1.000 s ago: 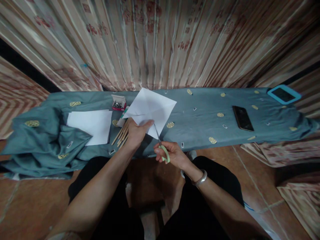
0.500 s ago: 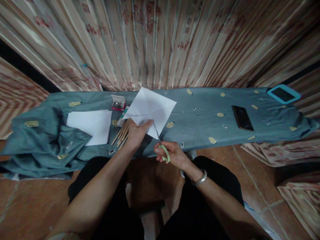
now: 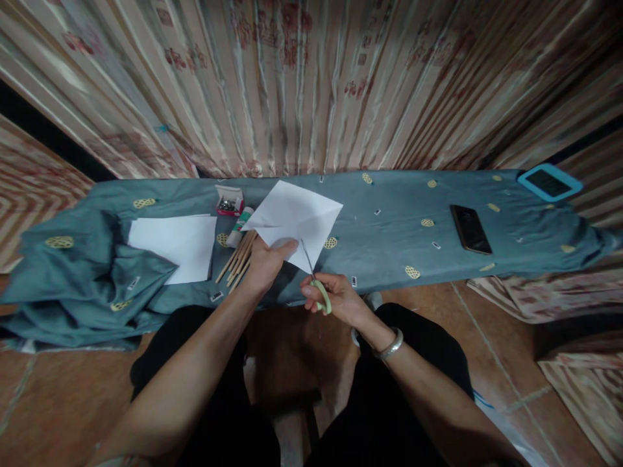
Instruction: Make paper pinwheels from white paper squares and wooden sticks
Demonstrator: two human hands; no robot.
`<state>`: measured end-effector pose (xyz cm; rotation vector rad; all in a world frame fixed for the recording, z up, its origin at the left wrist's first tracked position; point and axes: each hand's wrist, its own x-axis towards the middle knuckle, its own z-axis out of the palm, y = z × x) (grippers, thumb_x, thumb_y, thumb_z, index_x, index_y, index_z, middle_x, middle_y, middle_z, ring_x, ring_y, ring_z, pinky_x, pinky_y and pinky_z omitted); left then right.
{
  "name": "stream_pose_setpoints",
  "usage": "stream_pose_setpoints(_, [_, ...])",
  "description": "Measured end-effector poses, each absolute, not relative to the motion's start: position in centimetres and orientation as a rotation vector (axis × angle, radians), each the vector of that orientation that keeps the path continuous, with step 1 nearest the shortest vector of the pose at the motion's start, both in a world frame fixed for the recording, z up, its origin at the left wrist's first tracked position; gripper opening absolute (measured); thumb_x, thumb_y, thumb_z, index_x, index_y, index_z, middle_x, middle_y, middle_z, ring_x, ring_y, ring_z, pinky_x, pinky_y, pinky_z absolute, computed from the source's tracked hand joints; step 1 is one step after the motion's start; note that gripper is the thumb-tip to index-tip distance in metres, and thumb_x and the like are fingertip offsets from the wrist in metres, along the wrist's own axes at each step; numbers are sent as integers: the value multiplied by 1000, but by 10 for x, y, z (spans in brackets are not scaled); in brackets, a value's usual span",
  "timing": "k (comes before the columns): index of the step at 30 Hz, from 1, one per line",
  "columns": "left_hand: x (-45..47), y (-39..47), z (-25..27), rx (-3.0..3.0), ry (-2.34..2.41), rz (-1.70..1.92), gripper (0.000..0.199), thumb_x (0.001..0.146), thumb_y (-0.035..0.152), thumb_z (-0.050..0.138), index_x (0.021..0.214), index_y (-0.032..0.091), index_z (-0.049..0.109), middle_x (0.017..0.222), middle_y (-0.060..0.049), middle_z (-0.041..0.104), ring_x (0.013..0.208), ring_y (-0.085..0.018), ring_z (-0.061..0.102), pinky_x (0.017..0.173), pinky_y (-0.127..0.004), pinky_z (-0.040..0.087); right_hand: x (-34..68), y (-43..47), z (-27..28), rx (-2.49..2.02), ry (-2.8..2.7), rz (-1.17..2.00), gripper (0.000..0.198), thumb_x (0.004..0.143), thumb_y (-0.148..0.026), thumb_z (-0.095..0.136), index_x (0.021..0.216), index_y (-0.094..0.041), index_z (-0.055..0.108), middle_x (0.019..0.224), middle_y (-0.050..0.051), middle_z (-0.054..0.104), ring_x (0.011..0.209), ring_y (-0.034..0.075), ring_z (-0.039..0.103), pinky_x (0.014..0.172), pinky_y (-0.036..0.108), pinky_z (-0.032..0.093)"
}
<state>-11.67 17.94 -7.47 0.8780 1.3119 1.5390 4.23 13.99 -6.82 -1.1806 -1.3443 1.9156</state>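
Note:
My left hand [image 3: 268,261] pinches a square sheet of white paper [image 3: 304,211] near its lower left edge, thumb on top and the other fingers hidden beneath. The sheet is turned cornerwise and has a slit running in from its left side. In my right hand [image 3: 335,295] are scissors with light green handles [image 3: 322,297]. Their blades lie at the paper's near corner, pointing up toward its middle, close to my left thumb. Just left of the paper, a bundle of thin wooden sticks [image 3: 238,259] rests on the cloth.
A glue stick [image 3: 240,227] lies beside a small open box of metal pins [image 3: 230,204]. Farther left is a stack of white paper [image 3: 172,246]. A phone [image 3: 470,229] and a blue-framed device [image 3: 549,181] sit at the right on the green cloth [image 3: 384,227]. Curtains hang behind.
The far corner of the paper has dipped slightly toward me, showing more of the glue stick. Both hands stay almost in place, and the scissors remain at the near corner.

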Motion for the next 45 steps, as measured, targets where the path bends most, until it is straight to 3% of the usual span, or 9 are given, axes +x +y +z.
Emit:
stream_pose_setpoints(10, [-117, 179, -73, 881, 1307, 1542, 39, 54, 27, 79, 89, 14, 67, 93, -9, 71, 81, -22, 65, 77, -33, 52, 42, 140, -70, -1178, -1303, 1932, 43, 63, -56, 77, 76, -16, 65, 52, -3, 62, 42, 6, 54, 35, 14, 34])
stream_pose_setpoints(29, [-116, 175, -77, 908, 1324, 1487, 33, 54, 28, 78, 82, 14, 68, 83, -7, 71, 80, -22, 64, 73, -34, 53, 42, 142, -69, -1193, -1272, 1931, 39, 61, -51, 79, 74, -17, 65, 52, -4, 62, 42, 6, 53, 36, 15, 34])
stream_pose_setpoints(45, [-114, 172, -76, 910, 1304, 1472, 33, 58, 24, 76, 88, 15, 66, 90, -6, 71, 79, -19, 64, 74, -31, 51, 42, 145, -69, -1185, -1257, 1928, 39, 61, -49, 81, 77, -16, 66, 52, -4, 62, 43, 6, 53, 38, 16, 36])
